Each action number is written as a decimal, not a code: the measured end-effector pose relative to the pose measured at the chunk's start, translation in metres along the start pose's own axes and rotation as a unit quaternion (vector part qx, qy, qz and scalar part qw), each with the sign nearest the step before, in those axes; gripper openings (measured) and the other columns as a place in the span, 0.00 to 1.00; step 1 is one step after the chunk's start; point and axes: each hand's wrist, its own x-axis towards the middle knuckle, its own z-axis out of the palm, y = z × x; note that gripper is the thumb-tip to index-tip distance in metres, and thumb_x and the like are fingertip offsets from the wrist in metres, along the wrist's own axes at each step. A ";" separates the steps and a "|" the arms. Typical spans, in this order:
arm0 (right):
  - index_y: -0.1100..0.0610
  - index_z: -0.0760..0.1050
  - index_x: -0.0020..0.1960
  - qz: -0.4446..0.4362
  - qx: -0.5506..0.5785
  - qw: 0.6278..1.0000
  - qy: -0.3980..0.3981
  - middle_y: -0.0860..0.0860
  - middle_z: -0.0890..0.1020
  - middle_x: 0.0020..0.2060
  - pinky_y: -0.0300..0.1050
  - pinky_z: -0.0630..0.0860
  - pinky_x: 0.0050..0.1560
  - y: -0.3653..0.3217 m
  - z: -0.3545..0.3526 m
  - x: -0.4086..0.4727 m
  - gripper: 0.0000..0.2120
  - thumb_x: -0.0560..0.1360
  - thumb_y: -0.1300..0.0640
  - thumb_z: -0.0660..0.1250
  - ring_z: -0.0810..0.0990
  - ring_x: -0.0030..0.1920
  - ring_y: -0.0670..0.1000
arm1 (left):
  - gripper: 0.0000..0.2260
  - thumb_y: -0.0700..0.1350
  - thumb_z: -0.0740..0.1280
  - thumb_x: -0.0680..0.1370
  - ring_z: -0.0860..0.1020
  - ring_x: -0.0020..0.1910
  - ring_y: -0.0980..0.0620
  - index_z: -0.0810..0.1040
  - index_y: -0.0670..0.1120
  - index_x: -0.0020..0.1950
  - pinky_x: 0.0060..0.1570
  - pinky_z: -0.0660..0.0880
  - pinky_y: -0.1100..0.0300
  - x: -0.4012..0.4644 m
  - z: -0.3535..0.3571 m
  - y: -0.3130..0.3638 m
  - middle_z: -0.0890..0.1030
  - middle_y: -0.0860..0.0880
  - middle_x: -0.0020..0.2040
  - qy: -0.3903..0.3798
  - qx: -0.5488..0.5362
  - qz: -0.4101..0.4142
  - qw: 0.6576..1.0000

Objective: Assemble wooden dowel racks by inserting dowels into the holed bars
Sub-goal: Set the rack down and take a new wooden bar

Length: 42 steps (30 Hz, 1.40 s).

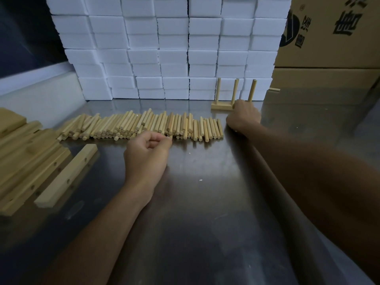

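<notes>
Dowels [144,126] lie in a long loose row across the steel table [205,202], mostly pointing toward/away from the person, w/ a few stacked on top of others.

Left hand [147,155] sits at the near edge of that row, approx. mid-row, fingers curled in w/ thumb and forefinger tips together right at the dowel ends. Can't tell whether it pinches a dowel or nothing; contact pt is hidden by the fingers.

Right hand [243,117] is farther back, just right of the row's end, knuckles up, fingers curled down over the right part of a rack [223,105]. Rack = flat holed bar lying on the table w/ three dowels standing up from it; left one upright, the other two leaning slightly right. Hand covers the bar's right end, so grip vs. just pressing isn't clear, but fingers look wrapped on it.

Spare holed bars [65,175] lie at left, one apart from the pile, holes visible on its side. Behind the row: wall of white foam blocks [164,48]. Cardboard boxes [329,38] at back right, w/ a single dowel [274,89] lying at their foot.
</notes>
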 end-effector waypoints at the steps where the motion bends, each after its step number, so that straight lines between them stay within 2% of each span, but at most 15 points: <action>1: 0.60 0.75 0.54 -0.004 0.010 1.000 -0.006 0.55 0.78 0.47 0.50 0.75 0.46 -0.003 -0.001 -0.005 0.08 0.75 0.61 0.66 0.77 0.47 0.56 | 0.06 0.48 0.68 0.67 0.78 0.37 0.49 0.82 0.48 0.39 0.48 0.80 0.44 -0.001 0.000 0.000 0.81 0.47 0.35 -0.001 0.002 0.000 1.000; 4: 0.58 0.77 0.53 -0.014 0.054 0.998 -0.020 0.53 0.79 0.45 0.45 0.76 0.42 -0.010 -0.005 -0.023 0.07 0.75 0.60 0.67 0.78 0.43 0.52 | 0.04 0.45 0.68 0.69 0.78 0.37 0.48 0.81 0.47 0.39 0.47 0.80 0.43 -0.001 -0.002 0.002 0.80 0.47 0.35 -0.005 0.006 0.009 1.000; 7: 0.58 0.78 0.47 -0.009 0.114 0.993 -0.024 0.51 0.79 0.39 0.37 0.69 0.32 -0.015 -0.012 -0.044 0.02 0.75 0.61 0.67 0.75 0.36 0.45 | 0.03 0.44 0.68 0.70 0.78 0.38 0.48 0.81 0.47 0.39 0.48 0.79 0.43 -0.001 -0.003 0.003 0.81 0.46 0.36 -0.010 0.007 0.014 1.000; 10: 0.57 0.78 0.44 0.013 0.174 0.984 -0.028 0.51 0.81 0.39 0.36 0.69 0.30 -0.018 -0.020 -0.070 0.04 0.76 0.62 0.65 0.78 0.36 0.45 | 0.03 0.42 0.69 0.71 0.78 0.38 0.48 0.81 0.47 0.39 0.48 0.79 0.45 -0.003 -0.005 0.000 0.81 0.46 0.36 -0.020 0.024 0.019 0.999; 12: 0.56 0.78 0.45 0.018 0.207 0.978 -0.035 0.51 0.81 0.39 0.36 0.71 0.33 -0.019 -0.024 -0.088 0.05 0.77 0.62 0.65 0.79 0.37 0.45 | 0.06 0.40 0.68 0.74 0.78 0.37 0.51 0.81 0.48 0.39 0.42 0.78 0.51 -0.005 -0.007 -0.003 0.81 0.48 0.35 -0.022 0.056 0.042 0.997; 15: 0.53 0.76 0.48 0.003 0.232 0.972 -0.038 0.47 0.78 0.38 0.36 0.70 0.35 -0.023 -0.029 -0.114 0.02 0.78 0.59 0.66 0.76 0.39 0.42 | 0.10 0.40 0.68 0.75 0.76 0.34 0.60 0.78 0.52 0.36 0.35 0.70 0.70 -0.008 -0.015 0.000 0.79 0.55 0.34 -0.022 0.151 0.123 0.981; 16: 0.52 0.76 0.49 -0.001 0.239 0.970 -0.040 0.46 0.77 0.39 0.36 0.70 0.35 -0.025 -0.030 -0.122 0.02 0.78 0.59 0.66 0.75 0.39 0.42 | 0.11 0.40 0.68 0.75 0.75 0.33 0.61 0.77 0.54 0.35 0.32 0.68 0.70 -0.009 -0.020 0.002 0.78 0.57 0.33 -0.014 0.193 0.143 0.971; 20: 0.52 0.77 0.52 -0.018 0.274 0.960 -0.055 0.47 0.79 0.44 0.39 0.75 0.43 -0.039 -0.030 -0.150 0.05 0.78 0.59 0.67 0.77 0.44 0.45 | 0.11 0.42 0.67 0.75 0.76 0.36 0.54 0.74 0.53 0.34 0.39 0.69 0.59 -0.004 -0.042 0.009 0.76 0.57 0.32 0.060 0.295 0.142 0.943; 22: 0.53 0.77 0.51 -0.027 0.292 0.954 -0.064 0.49 0.80 0.46 0.42 0.78 0.48 -0.047 -0.030 -0.160 0.04 0.77 0.59 0.67 0.79 0.46 0.47 | 0.07 0.44 0.66 0.75 0.78 0.43 0.48 0.76 0.51 0.37 0.51 0.71 0.51 -0.002 -0.049 0.010 0.79 0.53 0.39 0.092 0.355 0.121 0.923; 24: 0.53 0.78 0.51 -0.032 0.303 0.950 -0.072 0.50 0.81 0.47 0.46 0.80 0.50 -0.053 -0.030 -0.168 0.04 0.77 0.58 0.67 0.80 0.47 0.48 | 0.02 0.47 0.66 0.75 0.75 0.54 0.44 0.78 0.50 0.44 0.59 0.63 0.46 0.001 -0.057 0.009 0.78 0.48 0.50 0.121 0.434 0.098 0.887; 27: 0.53 0.79 0.52 -0.031 0.310 0.948 -0.070 0.50 0.82 0.47 0.48 0.81 0.51 -0.057 -0.028 -0.172 0.04 0.77 0.58 0.67 0.80 0.46 0.49 | 0.13 0.51 0.67 0.74 0.69 0.65 0.42 0.78 0.49 0.57 0.62 0.60 0.43 0.005 -0.069 0.005 0.74 0.43 0.63 0.129 0.539 0.022 0.832; 29: 0.53 0.79 0.51 -0.026 0.314 0.947 -0.064 0.50 0.82 0.47 0.47 0.81 0.51 -0.058 -0.027 -0.172 0.03 0.78 0.58 0.67 0.80 0.46 0.48 | 0.16 0.53 0.67 0.73 0.66 0.67 0.41 0.77 0.48 0.58 0.64 0.58 0.41 0.007 -0.074 0.003 0.71 0.42 0.67 0.129 0.561 -0.035 0.817; 33: 0.52 0.78 0.49 -0.025 0.321 0.945 -0.058 0.49 0.81 0.45 0.45 0.79 0.50 -0.058 -0.024 -0.167 0.03 0.78 0.59 0.67 0.80 0.46 0.48 | 0.15 0.47 0.68 0.75 0.68 0.66 0.38 0.76 0.45 0.61 0.64 0.61 0.40 0.012 -0.080 0.003 0.69 0.40 0.67 0.146 0.532 -0.070 0.831; 38: 0.55 0.79 0.54 -0.020 0.298 0.953 -0.049 0.50 0.82 0.47 0.47 0.80 0.52 -0.060 -0.020 -0.153 0.06 0.77 0.59 0.67 0.80 0.48 0.49 | 0.13 0.37 0.67 0.77 0.75 0.59 0.37 0.77 0.43 0.61 0.54 0.73 0.46 0.013 -0.074 0.003 0.75 0.39 0.61 0.126 0.516 0.029 0.847; 42: 0.56 0.78 0.60 -0.018 0.255 0.966 -0.027 0.52 0.82 0.53 0.51 0.80 0.56 -0.056 -0.017 -0.136 0.13 0.76 0.57 0.69 0.79 0.52 0.51 | 0.15 0.32 0.65 0.76 0.75 0.56 0.38 0.76 0.44 0.60 0.46 0.67 0.52 0.014 -0.062 0.010 0.74 0.41 0.59 0.112 0.445 0.101 0.883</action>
